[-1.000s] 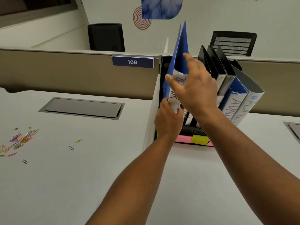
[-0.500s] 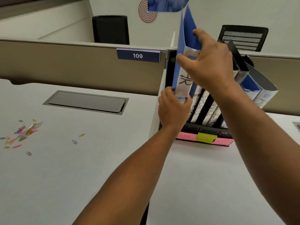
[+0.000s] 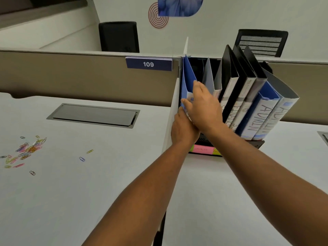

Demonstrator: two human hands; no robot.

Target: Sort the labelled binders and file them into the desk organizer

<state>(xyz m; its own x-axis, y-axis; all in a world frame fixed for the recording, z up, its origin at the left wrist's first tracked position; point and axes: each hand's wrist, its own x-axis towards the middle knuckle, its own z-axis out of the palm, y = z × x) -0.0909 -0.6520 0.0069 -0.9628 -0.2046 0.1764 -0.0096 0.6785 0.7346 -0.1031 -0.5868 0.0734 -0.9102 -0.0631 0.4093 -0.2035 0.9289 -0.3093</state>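
standing at the far left of the black desk organizer (image 3: 257, 143), the blue binder (image 3: 188, 80) rises upright against the white divider panel (image 3: 173, 110), its covers fanned a little at the top. the right hand (image 3: 205, 107) lies over its pale spine, thumb curled round the left edge and fingers reaching up along the blue cover, so it is clamped on the binder. the left hand (image 3: 183, 128) sits just below, partly under the right wrist, fingers wrapped round the lower spine and gripping it too. to the right a grey binder (image 3: 210, 79) stands open-topped, then three black binders (image 3: 237, 82) lean rightward, followed by a second blue binder (image 3: 255, 114) and a grey one (image 3: 282, 110), both lettered "admin" on their spines. pink and yellow sticky notes (image 3: 204, 150) line the organizer's front edge. the organizer rests on the white surface (image 3: 204, 192). further left lie a closed cable hatch (image 3: 94, 115) and a scatter of coloured paper clips (image 3: 26, 150). a "109" sign (image 3: 148, 64) hangs on the tan partition, with two black chairs (image 3: 119, 37) beyond.
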